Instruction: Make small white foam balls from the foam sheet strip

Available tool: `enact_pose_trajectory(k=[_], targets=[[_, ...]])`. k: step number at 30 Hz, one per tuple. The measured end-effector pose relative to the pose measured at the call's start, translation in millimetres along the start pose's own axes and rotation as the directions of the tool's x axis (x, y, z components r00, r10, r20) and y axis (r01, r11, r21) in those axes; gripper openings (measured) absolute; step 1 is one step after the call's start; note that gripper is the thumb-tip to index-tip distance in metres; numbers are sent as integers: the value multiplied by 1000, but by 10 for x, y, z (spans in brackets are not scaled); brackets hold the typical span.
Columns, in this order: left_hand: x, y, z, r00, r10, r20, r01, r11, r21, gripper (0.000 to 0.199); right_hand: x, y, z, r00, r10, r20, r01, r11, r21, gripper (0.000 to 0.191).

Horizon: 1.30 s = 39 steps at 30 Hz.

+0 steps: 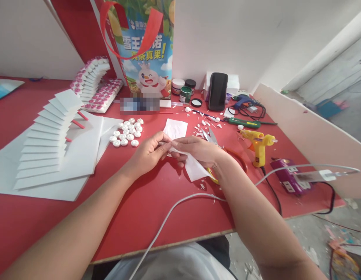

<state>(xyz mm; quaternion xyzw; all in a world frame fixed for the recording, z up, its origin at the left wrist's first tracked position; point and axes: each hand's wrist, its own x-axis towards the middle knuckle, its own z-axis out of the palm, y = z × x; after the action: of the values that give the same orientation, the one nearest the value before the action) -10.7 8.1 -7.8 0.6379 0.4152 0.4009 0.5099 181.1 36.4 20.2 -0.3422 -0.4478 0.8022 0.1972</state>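
Observation:
Between my two hands is a strip of white tissue paper, its loose end hanging down to the right. My left hand pinches one end of it, thumb and fingers pressed together. The fingers of my right hand are closed on the same strip, touching the left fingertips. What the fingertips cover is hidden. Just behind the hands lies a white paper piece. Several small white rolled paper rosettes sit to the left. Scissors with orange and yellow handles lie partly under my right forearm.
At left, a fan of white strips stands on white boards. A yellow glue gun, purple power strip and green-handled tool are on the right. A white cable crosses in front. Behind are a phone, jars and printed bag.

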Motion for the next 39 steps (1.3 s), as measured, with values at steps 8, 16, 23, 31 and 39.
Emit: enact_pose_trajectory(k=[8, 16, 23, 31, 39], targets=[[9, -5, 8, 997, -74, -14, 74, 995, -62, 25, 6, 1, 1, 1000, -25, 0, 25, 998, -63, 24], [16, -21, 8, 993, 1, -114, 2, 1000, 19, 24, 11, -1, 25, 1000, -5, -5, 4, 980, -199, 29], [14, 5, -4, 997, -51, -49, 52, 999, 11, 36, 0, -4, -23, 996, 30, -89, -51, 967, -249, 24], [-1, 36, -27, 994, 106, -38, -102, 990, 97, 15, -99, -90, -75, 999, 49, 7, -48, 991, -123, 27], [-9, -11, -9, 890, 456, -30, -387, 787, 480, 19, -53, -62, -43, 997, 48, 68, -41, 994, -102, 23]])
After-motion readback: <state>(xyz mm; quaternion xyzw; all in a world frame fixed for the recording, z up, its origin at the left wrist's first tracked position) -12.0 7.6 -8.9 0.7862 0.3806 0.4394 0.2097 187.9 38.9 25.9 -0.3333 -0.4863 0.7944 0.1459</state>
